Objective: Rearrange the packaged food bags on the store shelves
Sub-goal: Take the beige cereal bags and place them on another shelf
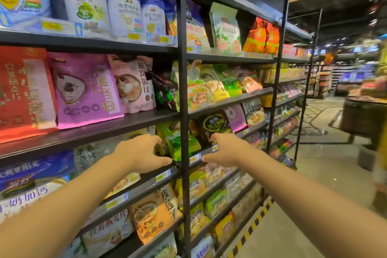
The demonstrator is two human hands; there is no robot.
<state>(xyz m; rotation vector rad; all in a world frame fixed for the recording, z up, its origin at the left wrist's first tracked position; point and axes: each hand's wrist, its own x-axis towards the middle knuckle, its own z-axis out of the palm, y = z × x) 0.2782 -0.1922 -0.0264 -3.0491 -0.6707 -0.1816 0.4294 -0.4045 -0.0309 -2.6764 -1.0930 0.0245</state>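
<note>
Store aisle, black metal shelves [129, 120] running from left of frame to upper right, packed with pouches. Target looks like the green bag [180, 142], centre frame, standing on the third shelf just left of the upright post [184, 90], black bag [215, 125] right of the post. Left hand [142, 153] spread, fingertips at the green bag's left edge; can't tell if touching. Right hand [226, 148] loose, fingers extended at the shelf lip below the black bag, holding nothing. Judgement: glossy plastic film, light, soft, crinkly, slippery; contents probably shift. Pinch the stiffer top seal or cup both side edges. Neighbouring pouches may topple.
</note>
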